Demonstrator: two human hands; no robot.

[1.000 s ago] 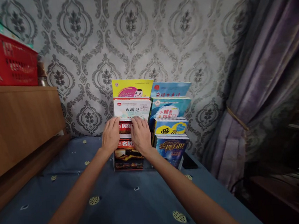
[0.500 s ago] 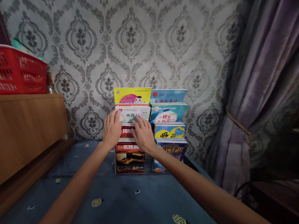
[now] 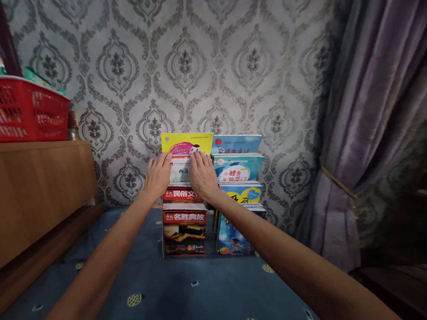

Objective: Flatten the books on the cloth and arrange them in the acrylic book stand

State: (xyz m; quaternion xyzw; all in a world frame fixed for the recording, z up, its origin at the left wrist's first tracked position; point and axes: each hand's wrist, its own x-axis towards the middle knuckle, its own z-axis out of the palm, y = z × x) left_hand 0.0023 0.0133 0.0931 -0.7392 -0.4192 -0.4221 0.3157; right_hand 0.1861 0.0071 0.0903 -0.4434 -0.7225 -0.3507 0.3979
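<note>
A tiered rack of children's books point(image 3: 185, 231) stands on a blue cloth against the wall, in two columns. My left hand point(image 3: 157, 175) and my right hand point(image 3: 202, 174) lie side by side on the white book point(image 3: 182, 172) in the left column, fingers curled over its top edge, just under the yellow book point(image 3: 186, 141). Below my hands sit two red-titled books point(image 3: 181, 195). The right column holds blue and yellow covers point(image 3: 239, 167).
A wooden cabinet point(image 3: 30, 194) stands at the left with a red plastic basket point(image 3: 13, 109) on top. Patterned wallpaper backs the rack. A purple curtain point(image 3: 376, 112) hangs at the right. The blue dotted cloth point(image 3: 182, 300) spreads in front.
Both hands have climbed from the red books up to the white book below the yellow one. The view has shifted slightly.
</note>
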